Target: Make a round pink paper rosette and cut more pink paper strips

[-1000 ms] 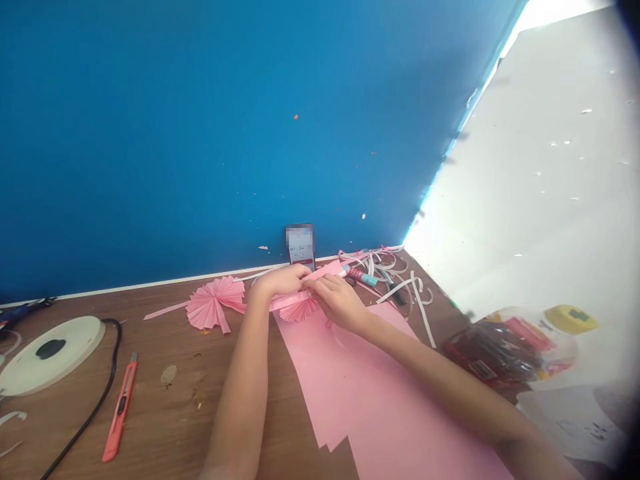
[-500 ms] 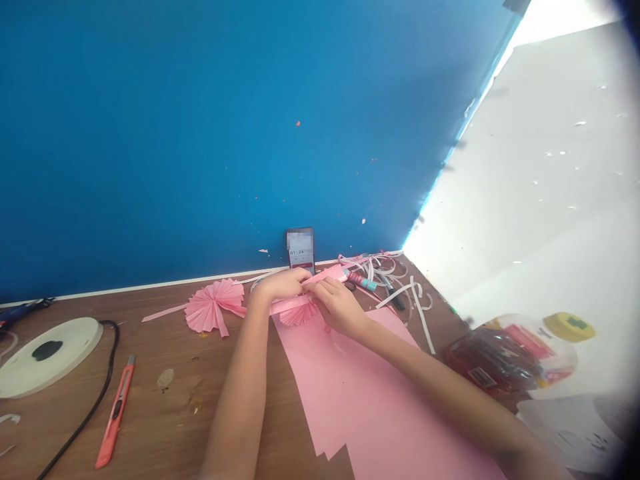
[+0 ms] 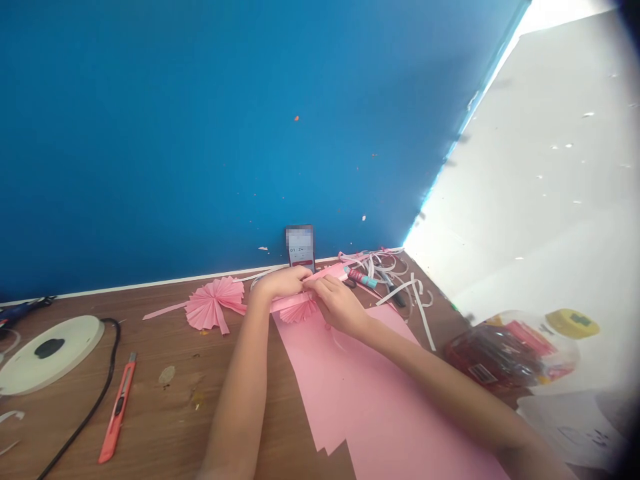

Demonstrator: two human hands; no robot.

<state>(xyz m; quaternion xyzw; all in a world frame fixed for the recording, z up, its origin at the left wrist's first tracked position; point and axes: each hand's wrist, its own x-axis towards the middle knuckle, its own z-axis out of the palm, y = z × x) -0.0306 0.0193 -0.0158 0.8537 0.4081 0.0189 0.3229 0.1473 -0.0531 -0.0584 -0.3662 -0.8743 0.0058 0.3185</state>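
Both hands meet over the top end of a large pink paper sheet (image 3: 345,387). My left hand (image 3: 284,283) and my right hand (image 3: 337,301) pinch a narrow pink paper strip (image 3: 332,272) between them, fingers closed. Just below them, a pleated pink paper fan (image 3: 299,311) lies partly covered by the hands and a flat pink band (image 3: 289,303). Left of my left wrist rests a round pleated paper rosette (image 3: 215,303) with a paper tail. The fingertips are partly hidden, so the exact fold under them is unclear.
A phone (image 3: 301,248) showing a timer leans on the blue wall. At right are a glue stick (image 3: 363,278), white strips (image 3: 423,313) and a plastic jar (image 3: 515,350). A red utility knife (image 3: 119,407), black cable (image 3: 95,400) and round white disc (image 3: 55,353) lie left.
The view has shifted very slightly. Both hands keep their pinch on the pink strip, with almost no visible movement.
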